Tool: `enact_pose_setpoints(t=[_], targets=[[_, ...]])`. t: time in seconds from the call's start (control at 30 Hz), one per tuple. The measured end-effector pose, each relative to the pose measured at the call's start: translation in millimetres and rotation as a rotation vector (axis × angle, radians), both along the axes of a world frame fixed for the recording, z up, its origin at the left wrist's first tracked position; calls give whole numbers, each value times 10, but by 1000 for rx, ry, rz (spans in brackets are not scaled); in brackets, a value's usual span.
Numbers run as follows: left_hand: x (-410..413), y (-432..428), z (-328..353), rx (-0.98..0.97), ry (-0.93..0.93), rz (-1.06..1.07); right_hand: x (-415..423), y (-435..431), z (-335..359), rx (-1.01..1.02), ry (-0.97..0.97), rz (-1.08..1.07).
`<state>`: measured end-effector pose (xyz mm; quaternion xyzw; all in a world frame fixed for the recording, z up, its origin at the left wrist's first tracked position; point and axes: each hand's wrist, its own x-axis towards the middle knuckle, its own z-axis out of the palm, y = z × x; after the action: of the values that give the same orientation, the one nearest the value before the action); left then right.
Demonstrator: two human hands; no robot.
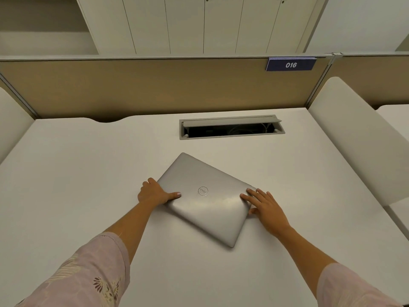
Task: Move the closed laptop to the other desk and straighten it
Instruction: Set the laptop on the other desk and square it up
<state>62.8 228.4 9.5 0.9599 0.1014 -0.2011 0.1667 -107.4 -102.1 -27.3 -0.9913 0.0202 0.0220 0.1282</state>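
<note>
We see the closed laptop [205,198] as brushed silver metal with a soft satin sheen, lighter where the light falls near its front edge; a round embossed logo [203,191] sits in the lid. The desk [88,173] under it looks like a smooth, matt, off-white laminate. The cable hatch [231,127] set in the desk has a grey frame and flap, metal or plastic, we cannot tell which. The partition [155,85] behind looks covered in matt tan cloth, edged with a pale metal-looking rail. The cabinets [199,23] are plain, smooth and matt white. Our sleeves [88,273] are thin pink printed cloth. The number sign [290,64] is dark blue and slightly glossy.
</note>
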Motion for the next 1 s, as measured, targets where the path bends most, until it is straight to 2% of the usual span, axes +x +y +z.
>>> enact_pose_setpoints(t=[0.1, 0.33, 0.47, 0.73, 1.0], targets=[[-69, 7, -36, 8, -9, 21, -70, 31, -23, 75, -9, -9], [-229, 15, -101, 16, -17, 67, -244, 340, 21, 199, -93, 201], [-324, 27, -149, 19, -37, 92, -330, 762, -137, 124, -94, 370], [-469, 68, -199, -1, -21, 172, -318, 722, -250, -144, -181, 430], [-650, 10, -196, -94, 25, 285, -169, 514, -123, -180, -94, 367]])
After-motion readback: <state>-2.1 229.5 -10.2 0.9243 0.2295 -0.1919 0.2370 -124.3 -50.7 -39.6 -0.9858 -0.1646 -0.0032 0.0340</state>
